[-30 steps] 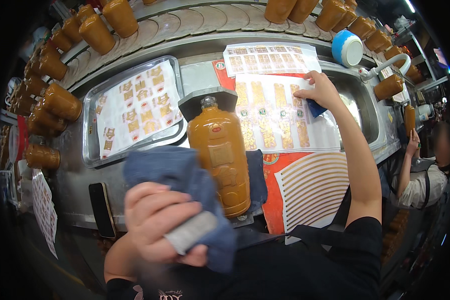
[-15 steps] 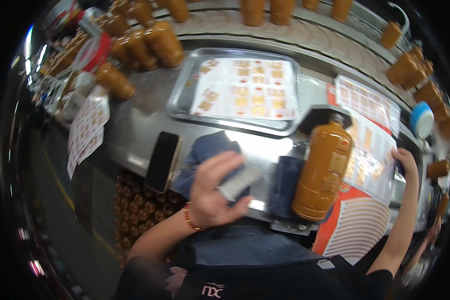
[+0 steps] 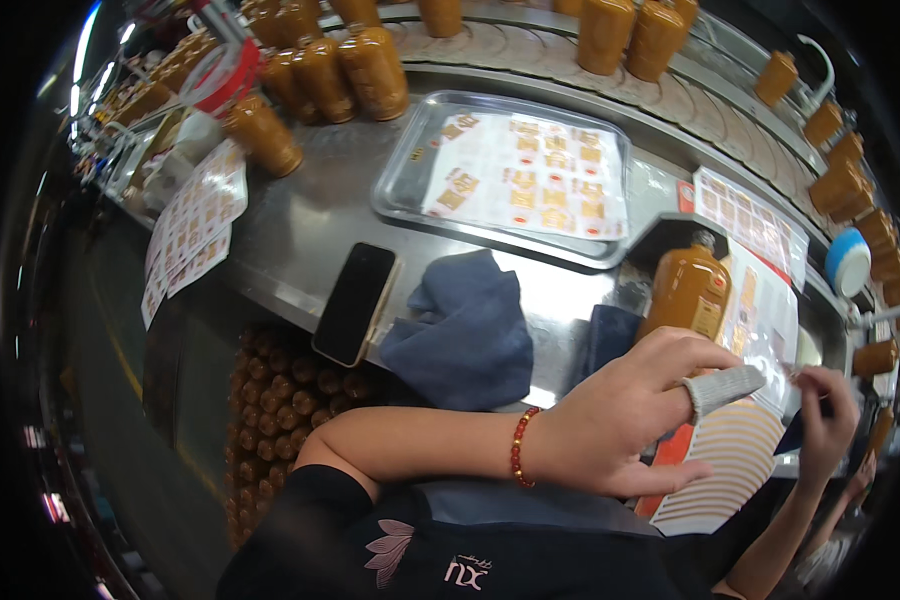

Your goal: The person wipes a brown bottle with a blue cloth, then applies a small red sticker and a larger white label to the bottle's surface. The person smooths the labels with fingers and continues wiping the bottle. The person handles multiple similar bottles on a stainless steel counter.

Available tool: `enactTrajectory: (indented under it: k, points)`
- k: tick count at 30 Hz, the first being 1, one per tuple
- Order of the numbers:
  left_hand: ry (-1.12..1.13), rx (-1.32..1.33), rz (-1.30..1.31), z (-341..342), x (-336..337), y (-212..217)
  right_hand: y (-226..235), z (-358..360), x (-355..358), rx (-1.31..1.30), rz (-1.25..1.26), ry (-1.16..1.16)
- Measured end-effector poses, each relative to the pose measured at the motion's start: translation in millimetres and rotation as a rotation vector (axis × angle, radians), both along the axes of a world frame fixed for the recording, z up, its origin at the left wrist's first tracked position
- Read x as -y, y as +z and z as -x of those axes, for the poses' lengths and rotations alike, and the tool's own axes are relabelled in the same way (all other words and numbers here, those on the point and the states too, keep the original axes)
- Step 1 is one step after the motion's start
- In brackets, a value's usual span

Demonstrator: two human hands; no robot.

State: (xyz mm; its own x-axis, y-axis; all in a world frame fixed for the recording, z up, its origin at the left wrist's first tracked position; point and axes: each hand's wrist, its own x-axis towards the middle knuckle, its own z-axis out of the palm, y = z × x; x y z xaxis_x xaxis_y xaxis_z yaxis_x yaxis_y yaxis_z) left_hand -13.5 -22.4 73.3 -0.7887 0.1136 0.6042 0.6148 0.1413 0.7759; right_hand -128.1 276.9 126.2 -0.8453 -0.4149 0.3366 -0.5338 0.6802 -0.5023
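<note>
My left hand (image 3: pixel 630 405) reaches across to the right, fingers stretched and thumb apart, with a grey fabric sleeve (image 3: pixel 725 390) on one finger. It lies in front of a brown glazed bottle (image 3: pixel 685 285) and hides its lower half; whether it touches the bottle I cannot tell. The bottle leans in a dark angular holder (image 3: pixel 635 243) with a blue cloth beneath. At the right, my right hand (image 3: pixel 828 415) pinches its fingertips together beside a sheet of gold labels (image 3: pixel 770 320). Something tiny may be between them, too small to name.
A metal tray (image 3: pixel 395 195) holds label sheets. Nearer lie a folded blue cloth (image 3: pixel 465 330) and a black phone (image 3: pixel 355 305) at the table edge. Brown bottles (image 3: pixel 375 75) stand left and along the conveyor (image 3: pixel 530 65). Several bottles fill a crate (image 3: pixel 280 400) below. Another person's hand (image 3: pixel 860 478) shows far right.
My left hand has swung right, from over the folded blue cloth to in front of the bottle. My right hand has come off the label sheet, lower and nearer, fingertips now pinched. The view has shifted.
</note>
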Motion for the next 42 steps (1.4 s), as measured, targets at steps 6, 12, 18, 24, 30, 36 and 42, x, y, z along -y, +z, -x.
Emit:
enactTrajectory:
  k: [6,12,18,24,30,36,42]
  points:
    - [-0.343,0.083,0.090,-2.4,-20.1,9.2,35.1,-96.3,47.3,0.030,0.186,0.448]
    - [-0.376,0.499,0.078,-19.7,12.6,4.6,1.5,-108.3,41.8,0.327,0.516,0.287]
    - [-0.048,0.685,-0.132,-23.3,22.2,-24.3,-45.5,-100.6,49.3,0.666,0.704,-0.138]
    - [0.172,0.554,-0.081,-14.4,16.5,-42.8,-67.5,-81.1,58.3,0.740,0.781,-0.192]
    - [0.177,0.542,-0.112,-10.9,14.8,-43.1,-74.0,-74.7,57.4,0.789,0.826,-0.144]
    - [0.157,0.621,-0.142,-10.7,16.9,-40.3,-76.8,-71.9,59.3,0.830,0.851,-0.116]
    - [0.222,0.623,-0.195,-9.4,12.3,-40.2,-82.3,-70.1,57.1,0.837,0.877,-0.085]
